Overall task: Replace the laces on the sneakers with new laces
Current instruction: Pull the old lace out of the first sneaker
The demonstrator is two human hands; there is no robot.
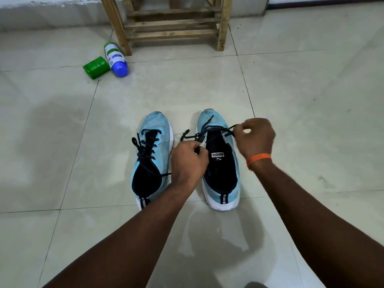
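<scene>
Left hand (188,161) and right hand (256,138) pinch sneaker lace (198,135).

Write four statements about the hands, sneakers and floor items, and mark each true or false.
1. The left hand and right hand each pinch the lace of the right sneaker. True.
2. The left sneaker has no lace. False: dark lacing is threaded through it.
3. The orange band sits on the left wrist. False: it is on the right wrist.
4. The white bottle lies on its side beside the green container. True.

head-worn view, steeply downward, near floor (301,96)
</scene>
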